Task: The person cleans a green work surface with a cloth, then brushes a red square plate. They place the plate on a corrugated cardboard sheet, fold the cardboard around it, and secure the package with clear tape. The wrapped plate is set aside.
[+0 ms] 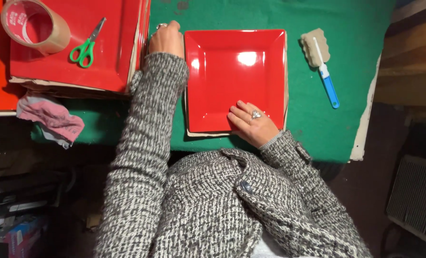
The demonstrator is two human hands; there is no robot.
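A person in a grey-and-white tweed coat is sitting at a table covered in green felt (356, 71), seen from above. At the centre of the frame a square red plate (235, 76) is lying on the felt, resting on a pale sheet whose edges are showing along the plate's left, lower and right sides.

The right hand (252, 125), wearing a ring, is pressing flat on the plate's lower edge near its right corner, fingers stretched out and gripping nothing. The left hand (166, 39) is reaching to the upper centre of the frame, just beside the plate's upper left corner. It is curled against the right edge of a stack of red plates and cardboard (117, 57); whether it is actually gripping that edge cannot be told.

On top of that stack, in the upper left of the frame, a roll of clear packing tape (35, 26) and green-handled scissors (86, 45) are lying. A pink cloth (50, 117) is hanging off the table's edge at the left. To the right of the plate, apart from it, a sponge brush with a blue-and-white handle (322, 64) is lying on the felt.
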